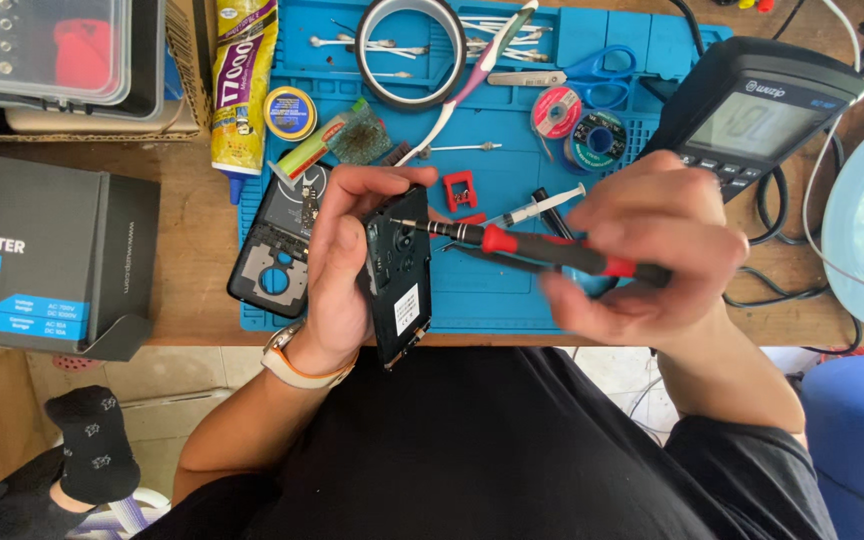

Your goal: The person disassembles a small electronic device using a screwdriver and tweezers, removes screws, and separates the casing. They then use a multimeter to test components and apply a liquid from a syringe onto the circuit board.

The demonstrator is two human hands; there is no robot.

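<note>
My left hand [342, 255] grips an opened black phone body [399, 275], held upright on its edge over the near rim of the blue work mat [472, 305]. My right hand [652, 250] holds a red-and-black precision screwdriver [542, 248]; its tip touches the upper part of the phone's inner side. A watch with a pale strap sits on my left wrist. A separate dark phone back cover [277, 245] lies on the mat just left of my left hand.
On the mat lie a tape roll [410, 50], cotton swabs, tweezers, blue scissors [602, 75], solder wick spools, a syringe [542, 207] and a red clip [460, 190]. A glue tube [237, 85] lies left, a multimeter [762, 110] right, a dark box [42, 255] far left.
</note>
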